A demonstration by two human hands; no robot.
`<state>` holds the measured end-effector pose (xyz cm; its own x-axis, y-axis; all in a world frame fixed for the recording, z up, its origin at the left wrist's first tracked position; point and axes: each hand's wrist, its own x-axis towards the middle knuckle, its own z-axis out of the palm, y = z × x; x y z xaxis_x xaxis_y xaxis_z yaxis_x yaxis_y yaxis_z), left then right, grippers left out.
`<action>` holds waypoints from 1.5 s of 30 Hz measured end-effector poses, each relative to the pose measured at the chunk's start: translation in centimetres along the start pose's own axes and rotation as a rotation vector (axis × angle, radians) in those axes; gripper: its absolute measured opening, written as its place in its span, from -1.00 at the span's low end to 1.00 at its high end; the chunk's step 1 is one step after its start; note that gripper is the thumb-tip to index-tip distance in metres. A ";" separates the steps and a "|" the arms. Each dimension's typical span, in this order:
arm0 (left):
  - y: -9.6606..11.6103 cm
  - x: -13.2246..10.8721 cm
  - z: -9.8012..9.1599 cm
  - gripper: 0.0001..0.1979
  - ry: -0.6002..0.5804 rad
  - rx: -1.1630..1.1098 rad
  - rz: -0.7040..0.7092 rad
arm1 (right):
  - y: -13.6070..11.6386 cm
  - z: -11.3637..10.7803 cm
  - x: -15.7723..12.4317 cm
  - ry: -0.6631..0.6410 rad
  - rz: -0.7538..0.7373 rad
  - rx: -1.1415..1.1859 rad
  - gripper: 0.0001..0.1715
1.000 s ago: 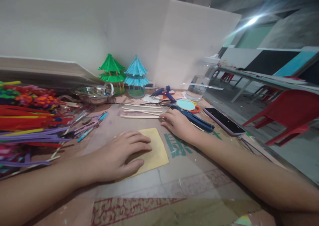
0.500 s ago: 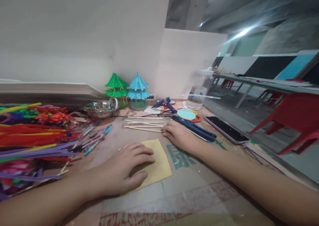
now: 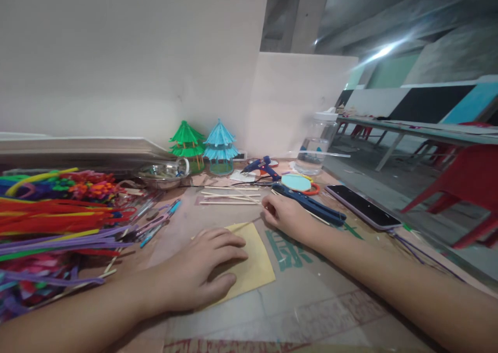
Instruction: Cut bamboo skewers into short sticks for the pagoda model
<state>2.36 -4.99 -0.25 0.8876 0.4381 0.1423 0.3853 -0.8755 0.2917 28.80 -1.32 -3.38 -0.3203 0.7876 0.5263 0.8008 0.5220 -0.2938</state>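
Hands: my left hand [image 3: 202, 272] flat, fingers spread, pressing yellow paper sheet [image 3: 254, 262] onto surface [image 3: 311, 301]; right hand [image 3: 288, 217] closed in pinch on thin wooden stick [image 3: 249, 223] lying across sheet's far corner. Stick pick-up step, I judge; next calls for steady pinch

Two pagoda models [image 3: 187, 141], one yellow sheet [image 3: 254, 262], one phone [image 3: 363, 206], one glue gun [image 3: 260, 165], one bowl [image 3: 161, 172].

Right hand [image 3: 286, 215] pulled back from stick pile [image 3: 229, 196] at frame centre. Fingers now pinched on one thin stick [image 3: 247, 223], free end slanting onto top edge of yellow sheet [image 3: 254, 262].
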 end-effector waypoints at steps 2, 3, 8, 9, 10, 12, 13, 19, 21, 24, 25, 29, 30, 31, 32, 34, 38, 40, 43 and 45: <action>0.0 0.0 0.0 -0.64 0.011 -0.021 0.002 | -0.9 -0.6 0.1 0.021 0.122 0.167 -0.95; 0.0 0.0 0.0 -0.64 0.019 -0.035 0.004 | -1.5 -0.9 0.1 0.030 0.177 0.295 -0.97; -0.6 0.0 0.4 -0.73 0.145 -0.109 0.013 | -4.6 -0.9 -0.8 -0.160 0.382 1.101 -0.90; -0.8 0.0 0.5 -0.76 0.188 -0.117 0.004 | -5.0 -0.7 -1.1 -0.229 0.404 1.187 -0.86; -1.0 0.1 0.6 -0.77 0.228 -0.120 -0.011 | -5.2 -0.4 -1.3 -0.285 0.413 1.239 -0.81; -1.4 0.2 0.8 -0.80 0.285 -0.115 -0.047 | -5.3 0.0 -1.5 -0.347 0.407 1.281 -0.71; -1.6 0.3 0.9 -0.80 0.302 -0.114 -0.061 | -5.2 0.1 -1.6 -0.354 0.401 1.287 -0.68; -1.7 0.5 0.9 -0.82 0.279 -0.153 -0.055 | -5.1 0.0 -1.5 -0.388 0.390 1.273 -0.63; -1.6 0.5 0.8 -0.83 0.252 -0.148 -0.034 | -5.6 0.0 -1.6 -0.407 0.387 1.250 -0.68; -1.4 0.5 0.8 -0.84 0.266 -0.109 0.013 | -6.7 -0.1 -1.9 -0.385 0.358 1.189 -0.80; -1.4 0.6 0.9 -0.85 0.281 -0.094 0.034 | -7.1 -0.1 -2.0 -0.368 0.338 1.152 -0.85; -1.4 0.5 1.4 -0.89 0.352 -0.063 0.114 | -8.0 -0.4 -2.4 -0.329 0.232 0.994 -0.90; -1.4 0.5 1.5 -0.88 0.366 -0.060 0.125 | -8.0 -0.4 -2.5 -0.337 0.224 0.979 -0.87; -1.3 0.5 1.5 -0.87 0.375 -0.056 0.130 | -8.0 -0.5 -2.6 -0.348 0.231 0.981 -0.81; -1.3 0.5 1.5 -0.87 0.375 -0.052 0.127 | -8.0 -0.5 -2.6 -0.352 0.248 0.998 -0.74; -1.2 0.4 1.5 -0.84 0.362 -0.050 0.108 | -7.8 -0.6 -2.6 -0.309 0.303 1.050 -0.57; -1.3 0.2 1.3 -0.80 0.358 -0.070 0.086 | -7.2 -0.6 -2.0 -0.051 0.408 1.092 -0.41; -1.3 0.2 1.2 -0.80 0.365 -0.068 0.084 | -6.8 -0.6 -1.7 0.012 0.430 1.075 -0.41; -1.2 0.1 1.1 -0.81 0.374 -0.057 0.094 | -6.1 -0.4 -1.3 0.020 0.411 0.984 -0.50; -1.0 0.1 0.9 -0.82 0.376 -0.058 0.111 | -5.7 -0.2 -1.2 0.086 0.374 0.868 -0.59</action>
<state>2.28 -4.25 -1.40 0.7647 0.3948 0.5092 0.2678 -0.9135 0.3061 24.78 -5.33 -2.17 -0.0528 0.9443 0.3247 0.1771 0.3289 -0.9276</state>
